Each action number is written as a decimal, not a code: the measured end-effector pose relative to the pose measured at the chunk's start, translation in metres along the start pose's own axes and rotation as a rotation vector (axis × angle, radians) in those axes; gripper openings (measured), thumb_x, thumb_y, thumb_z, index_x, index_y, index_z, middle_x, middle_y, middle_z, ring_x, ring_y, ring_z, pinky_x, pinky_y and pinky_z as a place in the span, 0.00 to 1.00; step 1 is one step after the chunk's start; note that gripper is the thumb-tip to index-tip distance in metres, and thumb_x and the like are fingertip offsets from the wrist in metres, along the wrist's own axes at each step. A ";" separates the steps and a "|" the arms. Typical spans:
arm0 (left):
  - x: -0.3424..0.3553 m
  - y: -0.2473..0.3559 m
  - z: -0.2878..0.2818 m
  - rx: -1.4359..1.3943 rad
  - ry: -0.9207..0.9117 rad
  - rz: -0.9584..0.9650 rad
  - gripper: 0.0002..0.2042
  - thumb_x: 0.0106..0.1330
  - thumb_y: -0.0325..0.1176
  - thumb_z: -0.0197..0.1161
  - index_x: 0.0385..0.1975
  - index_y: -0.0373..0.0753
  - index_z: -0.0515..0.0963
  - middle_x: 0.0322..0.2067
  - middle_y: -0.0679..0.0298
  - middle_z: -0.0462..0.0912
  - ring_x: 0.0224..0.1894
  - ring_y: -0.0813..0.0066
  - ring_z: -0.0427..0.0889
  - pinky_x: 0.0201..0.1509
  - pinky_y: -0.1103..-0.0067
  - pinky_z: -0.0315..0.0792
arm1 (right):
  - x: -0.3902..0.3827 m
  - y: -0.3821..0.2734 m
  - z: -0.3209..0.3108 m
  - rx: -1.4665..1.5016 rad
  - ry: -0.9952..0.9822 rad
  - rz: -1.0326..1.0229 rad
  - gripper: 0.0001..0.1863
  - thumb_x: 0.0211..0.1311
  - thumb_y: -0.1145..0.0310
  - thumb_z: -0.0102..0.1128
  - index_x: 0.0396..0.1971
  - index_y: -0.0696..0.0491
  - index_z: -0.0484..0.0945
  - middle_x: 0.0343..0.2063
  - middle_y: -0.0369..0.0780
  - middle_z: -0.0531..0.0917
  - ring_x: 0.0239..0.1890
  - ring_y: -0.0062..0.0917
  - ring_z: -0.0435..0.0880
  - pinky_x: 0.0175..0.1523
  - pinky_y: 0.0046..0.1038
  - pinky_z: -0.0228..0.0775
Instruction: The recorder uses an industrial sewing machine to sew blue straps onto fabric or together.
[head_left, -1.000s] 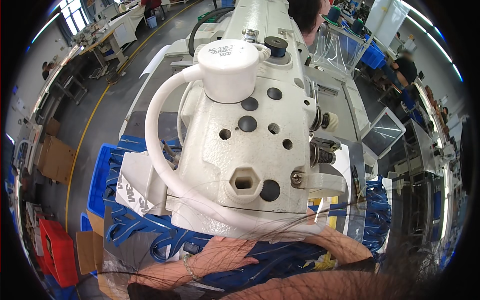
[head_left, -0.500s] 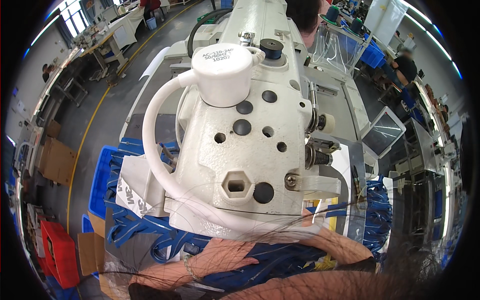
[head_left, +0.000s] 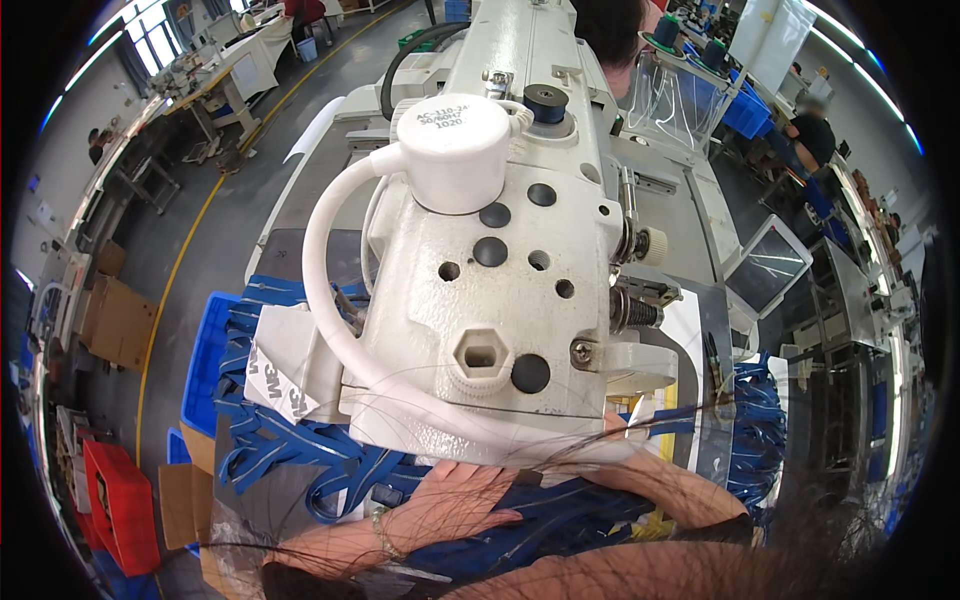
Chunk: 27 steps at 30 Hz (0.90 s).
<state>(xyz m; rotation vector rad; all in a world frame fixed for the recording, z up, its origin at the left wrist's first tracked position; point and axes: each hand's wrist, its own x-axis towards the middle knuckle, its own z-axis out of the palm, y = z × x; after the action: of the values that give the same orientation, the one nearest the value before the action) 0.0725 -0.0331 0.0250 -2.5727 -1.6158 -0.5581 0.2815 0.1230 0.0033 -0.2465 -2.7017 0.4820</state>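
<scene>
A large white sewing machine head (head_left: 480, 310) fills the middle of the view and covers the work under it. My left hand (head_left: 455, 508) lies nearly flat on blue strips (head_left: 530, 525) with pale lines along them, at the machine's front edge. Its thumb points right and its fingers stretch toward the machine, their tips partly covered. My right hand (head_left: 622, 462) reaches in from the right, under the machine's front right corner. The machine and loose hair hide most of its fingers, so what it holds cannot be seen. Yellow pieces (head_left: 655, 525) lie beside the right forearm.
More blue strips (head_left: 758, 430) hang in a bundle at the right; others (head_left: 290, 450) spread at the left. A blue bin (head_left: 207, 350), a cardboard box (head_left: 190, 495) and a red crate (head_left: 122, 505) stand left. A screen (head_left: 768, 265) stands right. A person (head_left: 810, 135) sits farther back.
The view has shifted slightly, so the machine appears a little farther right. My left hand's fingers show slightly closer to the machine's edge; the right hand stays under the corner.
</scene>
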 end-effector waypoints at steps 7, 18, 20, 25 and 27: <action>-0.003 0.002 0.009 -0.041 -0.124 -0.082 0.27 0.57 0.59 0.56 0.49 0.44 0.75 0.53 0.67 0.72 0.50 0.77 0.69 0.42 0.76 0.61 | 0.004 -0.008 -0.007 -0.040 -0.042 -0.094 0.23 0.45 0.76 0.60 0.47 0.52 0.77 0.48 0.39 0.78 0.48 0.31 0.79 0.45 0.32 0.74; -0.007 -0.020 -0.012 0.019 0.044 -0.081 0.20 0.57 0.49 0.62 0.45 0.45 0.77 0.52 0.69 0.74 0.50 0.78 0.70 0.43 0.75 0.59 | 0.023 -0.007 -0.015 -0.202 0.053 -0.215 0.23 0.42 0.77 0.61 0.45 0.56 0.77 0.47 0.38 0.78 0.46 0.27 0.79 0.45 0.27 0.72; -0.013 -0.023 -0.008 0.030 0.083 -0.090 0.19 0.57 0.48 0.62 0.44 0.45 0.77 0.51 0.69 0.74 0.50 0.78 0.70 0.43 0.75 0.58 | 0.026 -0.010 -0.018 -0.236 0.076 -0.234 0.22 0.40 0.75 0.62 0.43 0.57 0.77 0.44 0.38 0.79 0.45 0.27 0.79 0.48 0.29 0.69; -0.017 -0.021 -0.014 0.000 0.120 -0.124 0.18 0.57 0.45 0.63 0.44 0.43 0.76 0.50 0.68 0.75 0.49 0.77 0.71 0.44 0.74 0.58 | 0.043 -0.018 -0.021 -0.281 0.098 -0.283 0.21 0.39 0.75 0.62 0.41 0.55 0.79 0.40 0.36 0.80 0.43 0.26 0.79 0.46 0.27 0.69; -0.016 -0.024 -0.013 0.045 0.101 -0.172 0.20 0.58 0.45 0.62 0.46 0.41 0.75 0.51 0.66 0.74 0.51 0.76 0.70 0.47 0.73 0.59 | 0.047 -0.021 -0.021 -0.291 0.102 -0.306 0.20 0.39 0.74 0.62 0.40 0.55 0.79 0.39 0.36 0.80 0.42 0.26 0.79 0.46 0.26 0.69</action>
<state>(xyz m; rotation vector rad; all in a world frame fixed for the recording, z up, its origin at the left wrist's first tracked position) 0.0422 -0.0391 0.0280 -2.3480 -1.8032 -0.6432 0.2446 0.1210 0.0456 0.0655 -2.6365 -0.0136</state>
